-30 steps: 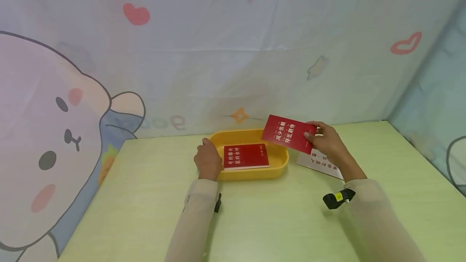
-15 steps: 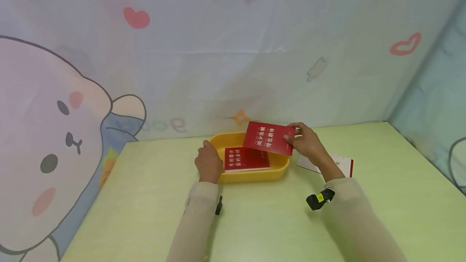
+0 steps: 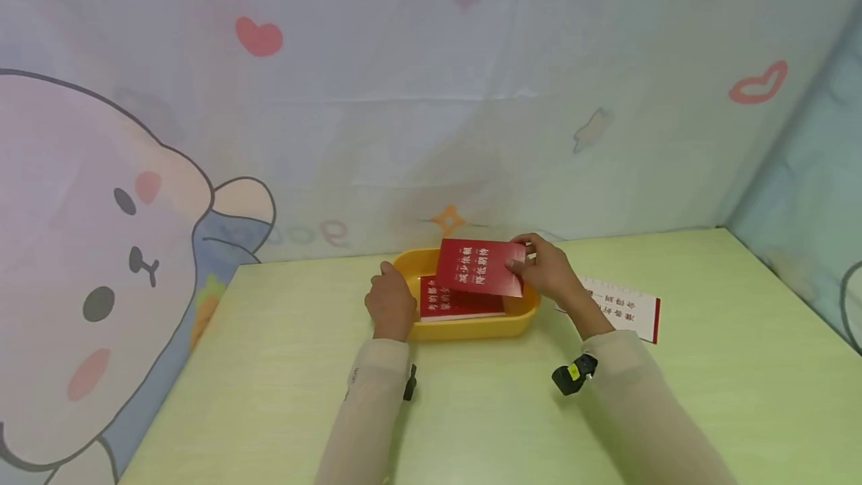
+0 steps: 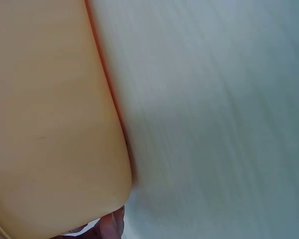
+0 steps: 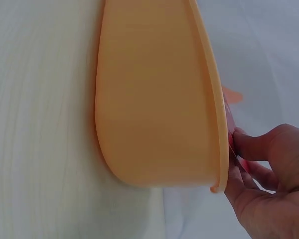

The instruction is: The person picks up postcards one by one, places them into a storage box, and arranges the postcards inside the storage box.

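Note:
A yellow plastic tray (image 3: 465, 331) stands at the back of the table, my left hand (image 3: 390, 302) gripping its left end. In the left wrist view the fingertips (image 4: 112, 224) show past the corner of the tray. Inside it lies a red booklet (image 3: 443, 305) with white characters and a white page edge. Between thumb and fingers, my right hand (image 3: 548, 272) pinches a red card (image 3: 480, 266) by its right edge. The card is tilted over the tray and covers part of the booklet. In the right wrist view this hand (image 5: 276, 172) is right at the tray's rim.
A white card (image 3: 626, 309) with dark characters and a red right edge lies on the table, right of the tray, partly behind the right forearm. A patterned cloth backdrop (image 3: 404, 133) rises directly behind the table (image 3: 269, 395).
My right hand has carried the red card leftward and lower, over the tray and the booklet. More of the white card shows now. The left hand has kept its hold on the tray.

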`<state>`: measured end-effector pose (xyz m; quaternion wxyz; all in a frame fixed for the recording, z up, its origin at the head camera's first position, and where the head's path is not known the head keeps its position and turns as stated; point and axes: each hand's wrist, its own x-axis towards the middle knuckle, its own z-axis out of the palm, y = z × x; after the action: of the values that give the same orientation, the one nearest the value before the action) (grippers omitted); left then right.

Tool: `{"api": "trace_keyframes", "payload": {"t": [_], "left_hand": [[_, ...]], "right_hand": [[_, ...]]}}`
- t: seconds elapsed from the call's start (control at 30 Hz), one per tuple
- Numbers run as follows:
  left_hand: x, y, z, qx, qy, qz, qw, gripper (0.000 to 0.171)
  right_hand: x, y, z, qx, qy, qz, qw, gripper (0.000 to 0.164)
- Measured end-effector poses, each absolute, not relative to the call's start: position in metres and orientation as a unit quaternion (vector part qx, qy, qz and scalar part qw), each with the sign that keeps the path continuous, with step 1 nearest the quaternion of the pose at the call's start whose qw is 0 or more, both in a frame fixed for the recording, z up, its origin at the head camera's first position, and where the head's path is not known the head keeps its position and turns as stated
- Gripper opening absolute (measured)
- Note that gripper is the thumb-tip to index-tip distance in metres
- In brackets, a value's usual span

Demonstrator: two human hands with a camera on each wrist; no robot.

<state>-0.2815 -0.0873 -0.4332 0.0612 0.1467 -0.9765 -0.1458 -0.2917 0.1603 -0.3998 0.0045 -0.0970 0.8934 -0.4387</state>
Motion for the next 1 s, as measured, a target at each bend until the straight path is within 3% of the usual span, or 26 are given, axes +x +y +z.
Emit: {"api": "trace_keyframes", "payload": {"t": [1.0], "left_hand": [[-0.288,-0.098,-0.439,0.157,-0.975,-0.149,0.053,0.054]], "right_hand": [[-0.309,0.116,-0.415,-0.134,0.926,-0.351,0.038,0.051]]}}
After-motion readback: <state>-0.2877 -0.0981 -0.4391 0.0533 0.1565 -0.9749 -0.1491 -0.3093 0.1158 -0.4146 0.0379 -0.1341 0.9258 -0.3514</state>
